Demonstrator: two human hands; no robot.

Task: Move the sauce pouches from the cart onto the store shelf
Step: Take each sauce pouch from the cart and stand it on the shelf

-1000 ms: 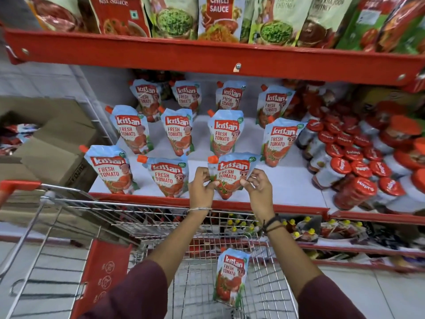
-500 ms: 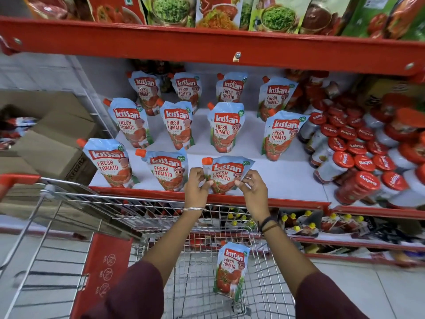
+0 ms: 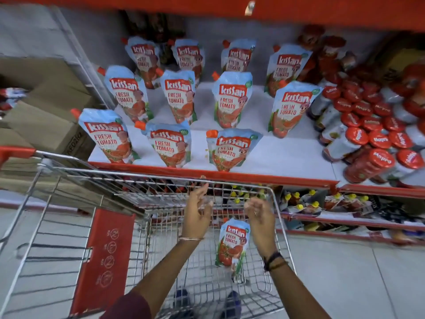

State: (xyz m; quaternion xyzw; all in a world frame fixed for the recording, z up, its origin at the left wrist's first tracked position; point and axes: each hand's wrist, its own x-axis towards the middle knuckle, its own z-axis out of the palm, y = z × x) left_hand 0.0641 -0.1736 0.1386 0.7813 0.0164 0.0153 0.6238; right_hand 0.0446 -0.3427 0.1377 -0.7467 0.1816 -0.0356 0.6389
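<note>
Several blue-and-red Kissan tomato sauce pouches stand in rows on the white store shelf (image 3: 287, 157). The front-row pouch (image 3: 230, 149) stands free near the shelf's red front lip. One pouch (image 3: 232, 245) leans upright inside the wire cart (image 3: 279, 217). My left hand (image 3: 199, 210) and my right hand (image 3: 258, 212) hover over the cart basket, below the shelf edge, fingers loosely apart, holding nothing. The remaining cart pouch sits between my two forearms.
Red-capped sauce bottles (image 3: 377, 143) crowd the shelf's right side. Cardboard boxes (image 3: 46, 111) stack to the left of the shelf. A lower shelf holds yellow-capped packs (image 3: 322, 201). The red upper shelf edge (image 3: 207, 10) overhangs. The cart's red child-seat flap (image 3: 103, 261) is at left.
Both hands let go of the front-row pouch and dropped back from the shelf to above the cart. The view tilted downward.
</note>
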